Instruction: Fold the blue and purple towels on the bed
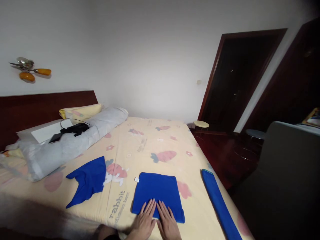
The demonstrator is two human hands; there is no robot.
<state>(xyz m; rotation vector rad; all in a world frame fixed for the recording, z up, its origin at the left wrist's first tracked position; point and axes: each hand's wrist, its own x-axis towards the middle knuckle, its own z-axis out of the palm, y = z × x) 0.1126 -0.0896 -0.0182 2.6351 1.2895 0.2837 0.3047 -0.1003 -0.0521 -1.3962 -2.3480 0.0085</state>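
Note:
A folded blue cloth (157, 193) lies flat on the bed near its front edge, with a small white tag at its far left corner. My left hand (145, 220) and my right hand (168, 222) rest side by side on the cloth's near edge, fingers stretched out flat and pressing down. Neither hand holds anything. A second blue cloth (88, 180) lies loosely crumpled to the left. A third blue cloth (220, 203), folded into a long narrow strip, lies along the bed's right edge.
The bed (150, 146) has a pale yellow sheet printed with carrots. A grey rolled quilt (72, 143) with a black cable and phone on it lies at the head. Two round stools (201, 124) and a dark doorway stand to the right, a grey chair nearer.

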